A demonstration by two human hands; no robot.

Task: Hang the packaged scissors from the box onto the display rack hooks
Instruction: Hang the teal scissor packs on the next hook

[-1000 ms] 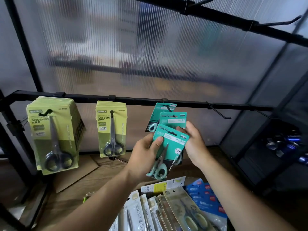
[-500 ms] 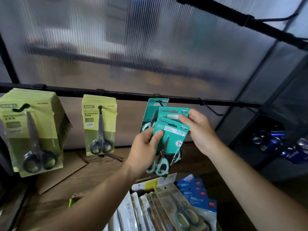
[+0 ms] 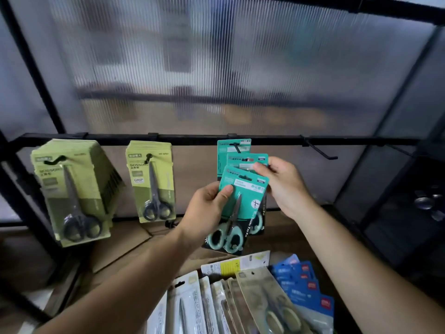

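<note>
My left hand (image 3: 208, 210) grips a teal scissors pack (image 3: 243, 191) by its left edge, thumb on the front. Behind it, my right hand (image 3: 281, 184) pinches a second teal pack (image 3: 248, 160) at its top right corner. A third teal pack (image 3: 232, 147) hangs on a hook of the black rail (image 3: 192, 139) just behind them. Two stacks of green scissors packs (image 3: 72, 189) (image 3: 151, 179) hang on hooks to the left. The box below holds several more packs (image 3: 240, 302).
An empty black hook (image 3: 320, 151) sticks out from the rail right of my hands, another further right. Blue packs (image 3: 303, 283) lie at the box's right side. A ribbed translucent panel backs the rack. A dark shelf with metal items (image 3: 426, 203) is at the right.
The view shifted slightly and my hands rose a little toward the rail. My right hand's fingertips moved onto the top corner of the rear teal pack.
</note>
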